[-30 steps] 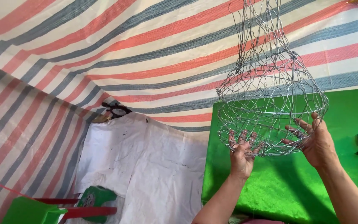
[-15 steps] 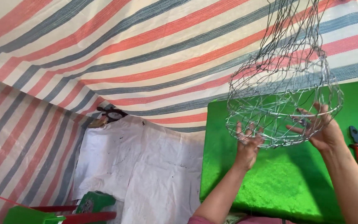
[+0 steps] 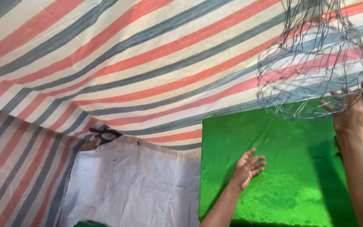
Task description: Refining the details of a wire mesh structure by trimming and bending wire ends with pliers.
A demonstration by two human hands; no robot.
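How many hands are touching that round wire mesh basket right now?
1. The right hand holds the round wire mesh basket at its lower rim, upper right. The left hand hangs open and apart from it, over the shiny green sheet.

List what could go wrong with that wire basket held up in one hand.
Only the right hand holds the wire basket, by its lower rim, so it could tip or slip. The left hand is spread open over the green sheet, apart from the basket and unable to steady it. Loose wire ends could scratch the fingers hooked through the mesh.
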